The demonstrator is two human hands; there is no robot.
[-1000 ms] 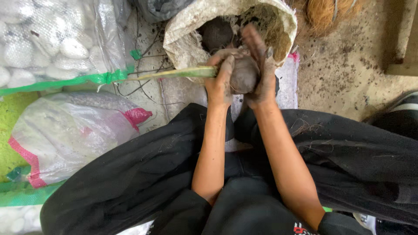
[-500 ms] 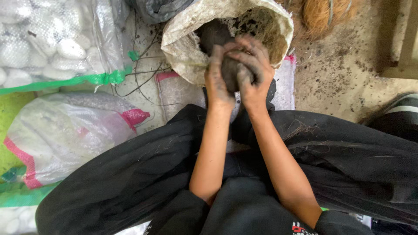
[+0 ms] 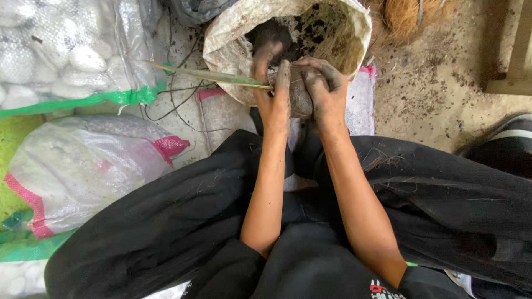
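Observation:
My left hand [image 3: 272,91] and my right hand [image 3: 326,91] are pressed together around a dark ball of soil [image 3: 300,98], both smeared with dirt. A thin green plant stem [image 3: 205,75] sticks out leftward from the ball, lying level. The hands hover just over the near lip of an open white woven sack [image 3: 233,41] with dark soil inside [image 3: 302,27]. My black-clad legs [image 3: 166,221] spread out below.
A clear plastic bag of white lumps [image 3: 61,50] lies top left, another white sack with pink trim [image 3: 83,171] at the left. Coconut fibre [image 3: 413,14] sits top right, a wooden frame [image 3: 515,66] at the far right. Thin black cords [image 3: 177,105] cross the floor.
The hands dipped into the sack mouth with the soil ball, then came back toward me. The green stem shows again at the left.

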